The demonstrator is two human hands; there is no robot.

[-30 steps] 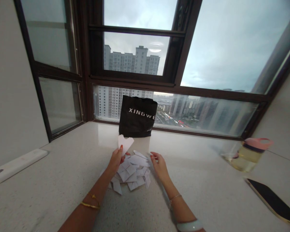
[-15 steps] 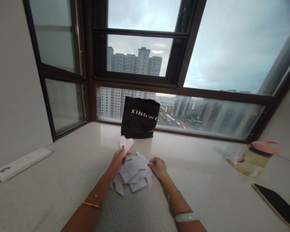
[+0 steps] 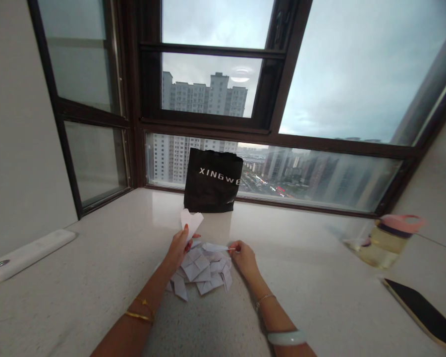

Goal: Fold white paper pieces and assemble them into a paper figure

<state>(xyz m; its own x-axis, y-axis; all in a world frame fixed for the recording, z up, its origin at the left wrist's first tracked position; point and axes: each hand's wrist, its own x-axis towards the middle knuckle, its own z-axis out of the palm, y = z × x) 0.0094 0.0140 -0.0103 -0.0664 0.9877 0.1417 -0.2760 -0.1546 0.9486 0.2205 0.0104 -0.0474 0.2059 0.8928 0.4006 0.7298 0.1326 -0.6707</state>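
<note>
My left hand (image 3: 177,248) pinches a folded white paper piece (image 3: 191,222) and holds it upright above the counter. My right hand (image 3: 243,258) grips another folded white paper piece (image 3: 214,246) by its edge, lifted a little over a pile of several folded white papers (image 3: 200,272) lying between both hands on the pale speckled counter (image 3: 96,267). A black bag with white letters (image 3: 212,181) stands just behind the pile, against the window.
A white power strip (image 3: 27,254) lies at the left by the wall. At the right stand a bottle with a pink lid (image 3: 385,239) and a dark phone (image 3: 421,312) near the counter's edge. A dark-framed window (image 3: 275,124) runs along the back.
My right hand has closed on a paper piece from the pile and lifted it slightly. My left hand keeps its paper upright, almost unmoved.
</note>
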